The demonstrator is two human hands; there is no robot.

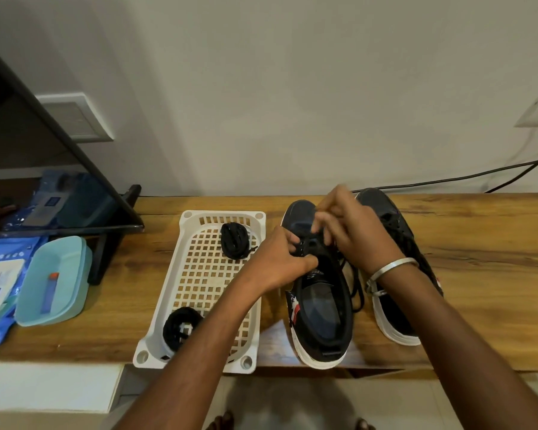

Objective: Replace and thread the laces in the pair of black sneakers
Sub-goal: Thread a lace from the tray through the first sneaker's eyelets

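Two hands (317,243) pinch the near sneaker's (320,293) lace on a wooden counter (479,274) against a pale wall (261,88).

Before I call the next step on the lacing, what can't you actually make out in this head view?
- Right hand: fingertips motion-blurred, so its grip on the lace is unclear.
- Eyelets of the near sneaker: covered by both hands; how far it's threaded is hidden.
- Left hand: what its fingers pinch is too small to tell.
- Far sneaker: right forearm hides its middle.
- Near lace bundle in the basket: partly behind the left forearm.
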